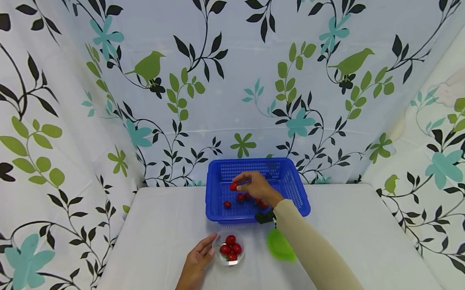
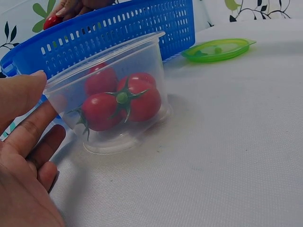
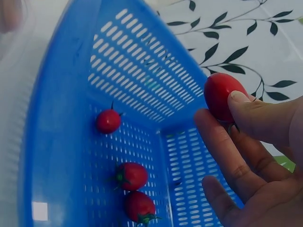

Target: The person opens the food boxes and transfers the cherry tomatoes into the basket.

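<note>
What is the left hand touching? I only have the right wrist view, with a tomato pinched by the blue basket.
Observer: The left hand touches the side of a clear container.
Operator: Is anything inside it?
Observer: Yes, red tomatoes; the head view shows at least four.
Operator: Anything else out there that I can't see?
Observer: A green lid-like piece lies on the table, to the right of the container; in the head view the right sleeve seems to cover part of it.
</note>
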Motion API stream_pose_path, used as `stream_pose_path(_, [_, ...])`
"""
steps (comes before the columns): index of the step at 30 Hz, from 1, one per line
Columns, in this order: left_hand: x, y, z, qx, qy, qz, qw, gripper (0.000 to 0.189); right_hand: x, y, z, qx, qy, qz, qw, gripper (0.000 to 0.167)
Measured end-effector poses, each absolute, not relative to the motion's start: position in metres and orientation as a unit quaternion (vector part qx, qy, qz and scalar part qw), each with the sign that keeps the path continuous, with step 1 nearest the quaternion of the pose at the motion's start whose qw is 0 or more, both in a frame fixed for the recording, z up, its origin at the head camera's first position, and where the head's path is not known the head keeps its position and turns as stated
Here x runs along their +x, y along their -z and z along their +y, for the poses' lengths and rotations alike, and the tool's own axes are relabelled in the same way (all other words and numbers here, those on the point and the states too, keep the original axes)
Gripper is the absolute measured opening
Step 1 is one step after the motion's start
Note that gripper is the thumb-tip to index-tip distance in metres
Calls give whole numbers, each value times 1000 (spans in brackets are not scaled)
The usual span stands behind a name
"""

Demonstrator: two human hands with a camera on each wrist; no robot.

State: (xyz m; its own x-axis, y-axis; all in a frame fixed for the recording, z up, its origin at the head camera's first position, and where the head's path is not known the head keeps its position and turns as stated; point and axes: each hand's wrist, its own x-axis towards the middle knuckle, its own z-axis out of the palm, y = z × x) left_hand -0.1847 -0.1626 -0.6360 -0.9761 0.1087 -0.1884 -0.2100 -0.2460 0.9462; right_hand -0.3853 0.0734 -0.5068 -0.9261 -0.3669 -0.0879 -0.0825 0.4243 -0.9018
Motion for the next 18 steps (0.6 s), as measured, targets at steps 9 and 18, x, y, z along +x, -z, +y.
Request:
stream_pose_path(9, [-183, 635, -162, -39, -790, 605, 97, 52, -396, 515, 70, -129, 504, 842, 142, 25])
stream_pose_path(18, [-184, 635, -162, -38, -787, 608, 96, 53, -406, 522, 65, -136, 471, 859, 146, 23])
